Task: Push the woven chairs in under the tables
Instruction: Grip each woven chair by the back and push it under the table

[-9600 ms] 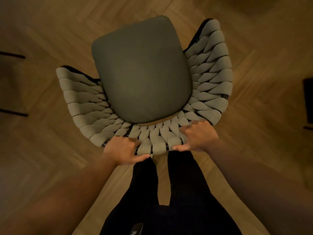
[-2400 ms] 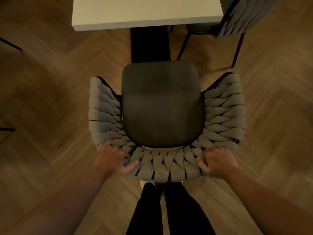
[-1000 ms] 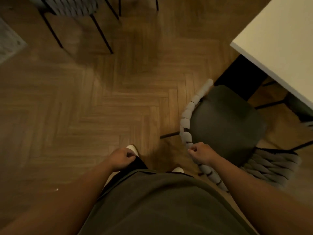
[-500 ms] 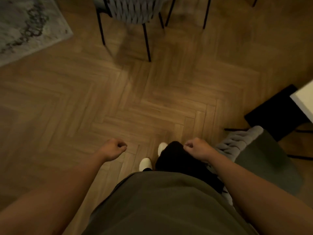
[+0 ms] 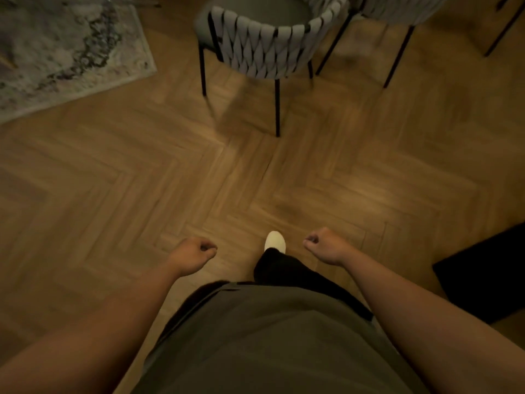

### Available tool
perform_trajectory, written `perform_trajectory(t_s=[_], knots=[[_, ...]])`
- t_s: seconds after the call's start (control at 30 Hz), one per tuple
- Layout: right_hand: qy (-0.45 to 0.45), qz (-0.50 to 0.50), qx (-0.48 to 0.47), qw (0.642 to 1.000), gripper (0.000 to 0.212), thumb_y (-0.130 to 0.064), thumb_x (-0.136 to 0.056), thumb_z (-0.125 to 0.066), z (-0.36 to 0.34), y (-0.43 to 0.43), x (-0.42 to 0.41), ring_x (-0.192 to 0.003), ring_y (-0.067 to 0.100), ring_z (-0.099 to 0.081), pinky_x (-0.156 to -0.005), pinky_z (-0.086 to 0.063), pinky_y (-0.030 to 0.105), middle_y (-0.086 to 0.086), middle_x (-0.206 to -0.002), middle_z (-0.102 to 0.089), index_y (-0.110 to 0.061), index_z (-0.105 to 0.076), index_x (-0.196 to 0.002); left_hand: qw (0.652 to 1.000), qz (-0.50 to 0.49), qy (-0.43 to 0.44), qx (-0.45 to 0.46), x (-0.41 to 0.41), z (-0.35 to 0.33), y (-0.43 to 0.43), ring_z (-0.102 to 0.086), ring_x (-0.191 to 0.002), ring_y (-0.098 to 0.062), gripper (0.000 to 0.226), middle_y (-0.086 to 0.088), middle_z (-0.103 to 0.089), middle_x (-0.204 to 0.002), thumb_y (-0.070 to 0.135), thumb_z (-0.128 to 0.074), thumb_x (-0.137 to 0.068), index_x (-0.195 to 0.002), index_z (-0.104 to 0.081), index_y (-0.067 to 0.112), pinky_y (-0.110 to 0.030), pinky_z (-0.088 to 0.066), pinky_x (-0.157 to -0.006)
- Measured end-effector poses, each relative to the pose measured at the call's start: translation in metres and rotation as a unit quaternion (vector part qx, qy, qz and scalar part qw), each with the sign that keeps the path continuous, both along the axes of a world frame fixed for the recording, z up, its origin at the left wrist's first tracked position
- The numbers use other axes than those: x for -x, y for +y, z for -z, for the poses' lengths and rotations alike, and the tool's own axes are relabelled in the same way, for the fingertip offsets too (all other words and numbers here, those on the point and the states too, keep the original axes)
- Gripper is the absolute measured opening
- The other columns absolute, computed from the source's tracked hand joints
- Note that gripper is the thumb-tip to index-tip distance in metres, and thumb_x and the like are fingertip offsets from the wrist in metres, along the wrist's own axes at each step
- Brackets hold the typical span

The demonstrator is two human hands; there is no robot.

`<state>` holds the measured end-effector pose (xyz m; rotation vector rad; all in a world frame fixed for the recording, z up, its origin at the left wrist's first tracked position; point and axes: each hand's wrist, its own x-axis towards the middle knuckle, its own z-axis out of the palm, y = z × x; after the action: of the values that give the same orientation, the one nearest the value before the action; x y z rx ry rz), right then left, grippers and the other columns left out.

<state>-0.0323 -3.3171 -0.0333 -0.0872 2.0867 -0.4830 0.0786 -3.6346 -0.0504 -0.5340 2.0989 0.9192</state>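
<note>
Grey woven straps wrap the curved back of the chair [image 5: 267, 44], which stands on thin black legs at the top of the view, straight ahead of the person and well apart from both hands across a wooden herringbone floor [image 5: 142, 180]. The left hand [image 5: 193, 253] and the right hand [image 5: 324, 245] hang separately at either side of the body, each curled into a fist and holding nothing; the chair lies roughly midway between them, so neither is clearly nearer. The rounded back faces the person and the seat opens away, slightly leftward, so its front-to-back axis runs nearly along the line of approach. No table is in view beyond it. A second chair [image 5: 397, 9] stands just beside it to the right, a pale rug [image 5: 56, 46] to its left.
</note>
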Motion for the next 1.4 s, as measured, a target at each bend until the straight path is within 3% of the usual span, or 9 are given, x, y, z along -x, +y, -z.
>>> perform_trajectory(t_s=[0.13, 0.4, 0.6, 0.97, 1.07, 1.23, 1.3, 1.4], knots=[[0.01, -0.004, 0.009, 1.0, 0.032, -0.027, -0.104, -0.052, -0.008, -0.008, 0.084, -0.098, 0.016, -0.057, -0.083, -0.043, 0.026, 0.011, -0.121, -0.068, -0.007, -0.068, -0.123, 0.999, -0.033, 0.011, -0.008, 0.075, -0.008, -0.009, -0.063, -0.105, -0.02, 0.028, -0.003, -0.067, -0.107, 0.024, -0.057, -0.101, -0.123, -0.069, 0.011, -0.026, -0.045, -0.087], [0.027, 0.011, -0.003, 1.0, 0.033, -0.032, -0.103, -0.054, 0.0, -0.036, 0.213, -0.103, 0.018, -0.062, -0.082, -0.045, 0.028, 0.007, -0.119, -0.07, -0.012, -0.069, -0.124, 1.0, -0.013, 0.012, -0.026, 0.23, -0.001, -0.041, -0.063, -0.101, -0.017, 0.026, -0.005, -0.069, -0.119, 0.024, -0.058, -0.101, -0.122, -0.069, 0.015, -0.029, -0.046, -0.088], [0.042, 0.056, -0.006, 0.998, 0.031, -0.03, -0.104, -0.053, 0.007, -0.06, 0.307, -0.101, 0.018, -0.062, -0.086, -0.047, 0.03, 0.006, -0.115, -0.07, -0.01, -0.071, -0.119, 0.999, 0.046, 0.025, -0.017, 0.362, 0.004, -0.063, -0.063, -0.113, -0.024, 0.032, -0.01, -0.067, -0.127, 0.022, -0.057, -0.101, -0.128, -0.066, 0.007, -0.028, -0.046, -0.093], [0.033, 0.081, 0.003, 0.996, 0.026, -0.031, -0.103, -0.054, 0.007, -0.027, 0.48, -0.104, 0.018, -0.063, -0.086, -0.047, 0.029, 0.002, -0.11, -0.069, -0.017, -0.073, -0.115, 0.997, 0.069, 0.021, -0.011, 0.55, 0.004, -0.031, -0.062, -0.103, -0.019, 0.03, -0.005, -0.067, -0.12, 0.024, -0.059, -0.1, -0.125, -0.068, 0.01, -0.028, -0.044, -0.088], [0.018, 0.069, 0.019, 0.997, 0.025, -0.029, -0.104, -0.053, 0.015, 0.0, 0.546, -0.094, 0.014, -0.061, -0.08, -0.046, 0.028, 0.002, -0.107, -0.069, -0.016, -0.073, -0.112, 0.999, 0.033, 0.012, -0.006, 0.595, 0.01, 0.001, -0.063, -0.109, -0.021, 0.032, -0.005, -0.066, -0.123, 0.026, -0.057, -0.101, -0.128, -0.066, 0.012, -0.03, -0.045, -0.09], [0.006, 0.024, 0.025, 0.999, 0.03, -0.025, -0.104, -0.052, 0.016, 0.047, 0.662, -0.101, 0.019, -0.062, -0.084, -0.048, 0.032, 0.004, -0.107, -0.066, -0.007, -0.07, -0.12, 0.998, -0.06, 0.009, 0.002, 0.653, 0.011, 0.059, -0.063, -0.105, -0.02, 0.025, -0.005, -0.069, -0.118, 0.028, -0.059, -0.1, -0.119, -0.07, 0.015, -0.039, -0.05, -0.098], [0.002, 0.005, 0.023, 1.0, 0.029, -0.026, -0.103, -0.054, 0.015, 0.065, 0.703, -0.103, 0.024, -0.066, -0.093, -0.053, 0.041, 0.007, -0.107, -0.069, -0.007, -0.071, -0.116, 0.993, -0.113, 0.013, 0.009, 0.671, 0.009, 0.082, -0.063, -0.108, -0.02, 0.019, -0.001, -0.069, -0.116, 0.029, -0.06, -0.098, -0.113, -0.071, 0.023, -0.042, -0.05, -0.1], [-0.004, -0.03, 0.018, 0.999, 0.03, -0.027, -0.102, -0.055, 0.013, 0.08, 0.763, -0.106, 0.028, -0.067, -0.094, -0.054, 0.041, 0.013, -0.115, -0.071, -0.005, -0.073, -0.113, 0.967, -0.254, 0.016, -0.003, 0.7, 0.003, 0.111, -0.064, -0.104, -0.022, 0.009, -0.001, -0.067, -0.109, 0.026, -0.059, -0.099, -0.104, -0.066, 0.025, -0.043, -0.051, -0.099]])
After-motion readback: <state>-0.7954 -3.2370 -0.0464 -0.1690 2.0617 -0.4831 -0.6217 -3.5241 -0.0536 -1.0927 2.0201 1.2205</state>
